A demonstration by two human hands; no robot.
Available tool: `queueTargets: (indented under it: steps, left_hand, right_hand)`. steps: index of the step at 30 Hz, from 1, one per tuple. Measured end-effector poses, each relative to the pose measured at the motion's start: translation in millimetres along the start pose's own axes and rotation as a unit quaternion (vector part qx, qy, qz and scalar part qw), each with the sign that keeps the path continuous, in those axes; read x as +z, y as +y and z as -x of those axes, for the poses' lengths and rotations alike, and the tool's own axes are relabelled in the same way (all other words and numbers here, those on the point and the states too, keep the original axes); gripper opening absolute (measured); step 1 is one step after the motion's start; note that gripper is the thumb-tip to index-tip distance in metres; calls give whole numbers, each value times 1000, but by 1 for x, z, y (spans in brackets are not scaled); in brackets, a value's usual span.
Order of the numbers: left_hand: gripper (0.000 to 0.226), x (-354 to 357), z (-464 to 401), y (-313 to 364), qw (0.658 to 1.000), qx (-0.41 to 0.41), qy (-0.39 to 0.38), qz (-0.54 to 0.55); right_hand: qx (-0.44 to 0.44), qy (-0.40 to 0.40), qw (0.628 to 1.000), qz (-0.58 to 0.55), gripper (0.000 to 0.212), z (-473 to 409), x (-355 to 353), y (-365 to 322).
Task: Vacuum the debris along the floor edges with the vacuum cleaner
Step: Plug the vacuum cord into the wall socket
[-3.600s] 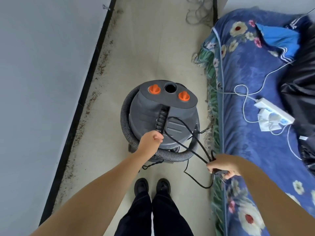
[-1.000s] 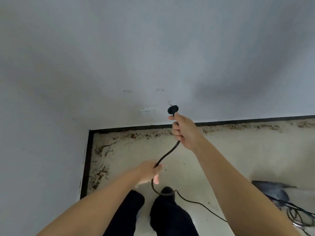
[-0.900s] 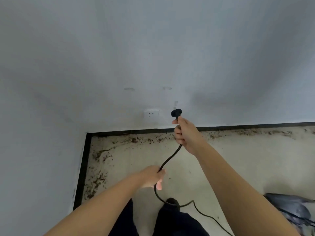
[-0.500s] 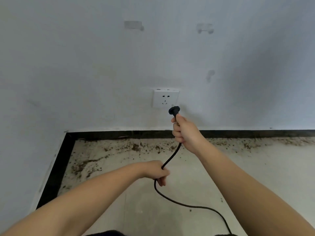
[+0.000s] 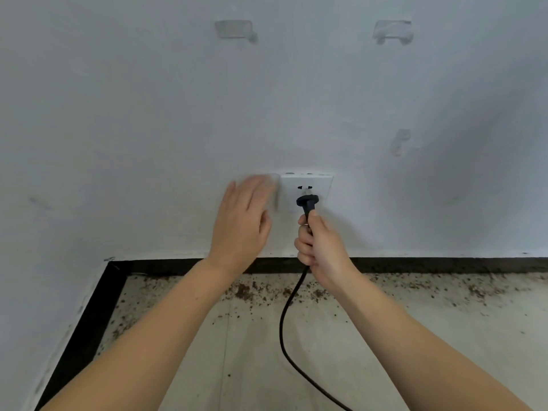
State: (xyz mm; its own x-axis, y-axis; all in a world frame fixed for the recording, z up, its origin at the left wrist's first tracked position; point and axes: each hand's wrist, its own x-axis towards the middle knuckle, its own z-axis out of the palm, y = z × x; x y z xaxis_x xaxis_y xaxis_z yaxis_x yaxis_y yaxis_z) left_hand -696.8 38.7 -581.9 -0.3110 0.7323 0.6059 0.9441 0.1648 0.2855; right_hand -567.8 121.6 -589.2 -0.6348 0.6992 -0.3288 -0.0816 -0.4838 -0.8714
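Observation:
My right hand (image 5: 321, 247) grips the black power cord (image 5: 286, 318) just below its black plug (image 5: 307, 201). The plug's prongs sit right at the lower slots of the white wall socket (image 5: 318, 188). My left hand (image 5: 241, 223) is raised with straight fingers against the wall at the socket's left edge, its fingertips blurred. The cord hangs down from my right fist and trails off across the floor toward the bottom of the view. Brown debris (image 5: 246, 292) lies scattered along the floor edge below the black skirting (image 5: 444, 264). The vacuum cleaner is out of view.
A white wall fills the upper view, with a few grey marks. The room's corner is at the left, where the skirting (image 5: 89, 315) turns toward me. The pale tiled floor (image 5: 370, 351) stretches to the right.
I have come closer to the wall. My right hand brought the plug up to the socket. My left hand let go of the cord and rose to the wall beside the socket.

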Motion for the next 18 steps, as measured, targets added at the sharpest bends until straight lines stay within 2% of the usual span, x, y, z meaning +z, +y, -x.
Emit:
queueTargets:
  steps: [2,5,10,13,18]
  left_hand:
    - [74,13,-13,-10,993,48,-5,-106]
    - [107,31,-18,-20,978,59,-49,-196]
    - [124,49,-21,-30,972,37,-63,-221]
    - [121,52,-21,-32,973,35,-53,-221]
    - [133,53,-22,-31,975,34,-48,-216]
  right_hand:
    - [1,-12,999,-35,32,-1,-2,2]
    - [22,-36,993,-115,35,-3,-4,1]
    - [80,-50,972,-215,33,-6,-6,-6]
    - [75,-23,979,-188,22,-5,-6,-9]
    - [7,24,1000,-3,16,-5,1,-14]
